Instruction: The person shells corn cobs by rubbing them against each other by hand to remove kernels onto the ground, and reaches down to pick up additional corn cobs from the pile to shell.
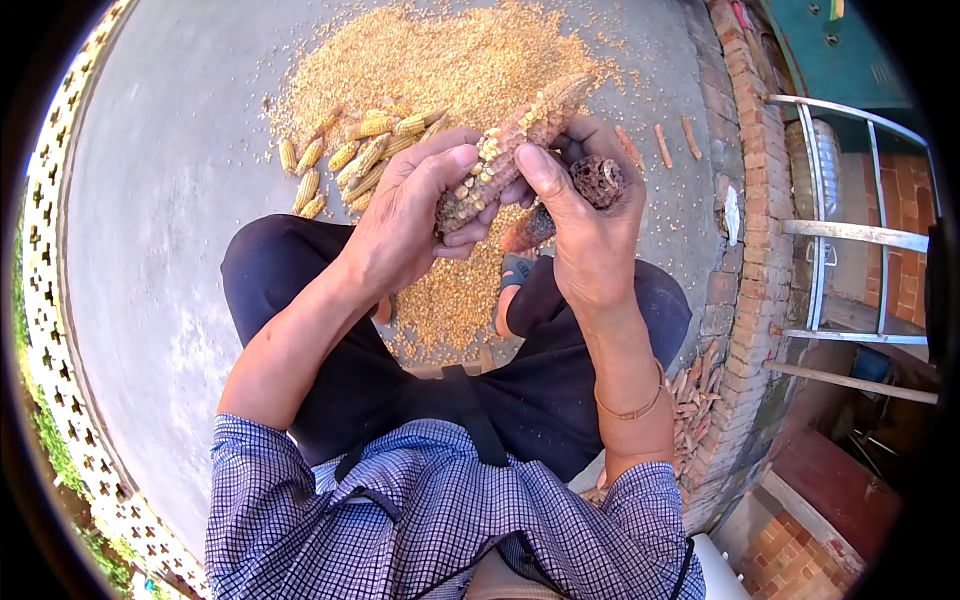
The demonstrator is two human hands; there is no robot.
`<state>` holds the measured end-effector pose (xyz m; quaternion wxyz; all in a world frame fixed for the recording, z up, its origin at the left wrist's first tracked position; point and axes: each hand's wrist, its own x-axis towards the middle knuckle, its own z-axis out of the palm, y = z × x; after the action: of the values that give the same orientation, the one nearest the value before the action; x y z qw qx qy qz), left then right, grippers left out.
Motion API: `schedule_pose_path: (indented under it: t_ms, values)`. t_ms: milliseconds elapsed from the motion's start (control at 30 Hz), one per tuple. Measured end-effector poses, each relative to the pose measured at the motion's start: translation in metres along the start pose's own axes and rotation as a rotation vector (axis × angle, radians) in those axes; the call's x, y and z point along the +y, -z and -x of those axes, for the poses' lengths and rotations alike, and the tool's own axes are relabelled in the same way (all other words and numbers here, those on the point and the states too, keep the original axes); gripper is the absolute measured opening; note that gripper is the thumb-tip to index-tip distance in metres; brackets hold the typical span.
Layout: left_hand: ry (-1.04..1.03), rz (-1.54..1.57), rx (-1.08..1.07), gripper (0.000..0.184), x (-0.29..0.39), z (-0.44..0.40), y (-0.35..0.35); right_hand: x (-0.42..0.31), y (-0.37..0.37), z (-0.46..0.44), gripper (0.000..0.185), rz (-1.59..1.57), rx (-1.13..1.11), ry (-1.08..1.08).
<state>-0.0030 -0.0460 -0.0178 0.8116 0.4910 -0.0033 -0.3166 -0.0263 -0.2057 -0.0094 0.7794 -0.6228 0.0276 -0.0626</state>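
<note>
A partly shelled corn cob [530,130] is held slantwise in front of me, with some yellow kernels left along its side. My left hand [425,195] is closed round its lower end. My right hand [590,225] is closed on a second, bare corn cob [598,182], whose dark rough end shows beside the thumb. My right thumb presses against the partly shelled cob. Below the hands, a reddish piece of cob [528,232] shows; whether it is the same bare cob I cannot tell.
A wide heap of loose kernels [430,60] covers the concrete floor ahead. Unshelled ears [365,160] lie at its left edge. Bare cobs [663,146] lie to the right, more [695,405] by the brick edging [765,190]. A metal railing [850,232] stands beyond.
</note>
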Motion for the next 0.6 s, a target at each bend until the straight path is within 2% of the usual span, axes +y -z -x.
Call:
schedule_pose_path:
  t_ms: [167,267,467,600]
  values:
    - [-0.042,0.032,-0.067,0.037,-0.0013,-0.0020,0.0030,0.0016,-0.0008,-0.0015,0.025,-0.011,-0.006,0.072]
    - [-0.012,0.058,-0.015,0.040,-0.0008,-0.0010,0.0006,0.0035,0.0002,-0.0028,0.026,0.042,0.012,0.081]
    - [-0.123,-0.151,-0.009,0.045,-0.0051,0.0022,-0.0062,0.0009,-0.0006,-0.0004,0.027,0.005,0.047,0.011]
    - [-0.133,-0.157,-0.080,0.040,-0.0056,0.0025,-0.0046,-0.0059,-0.0047,0.0006,0.027,0.013,0.073,-0.025]
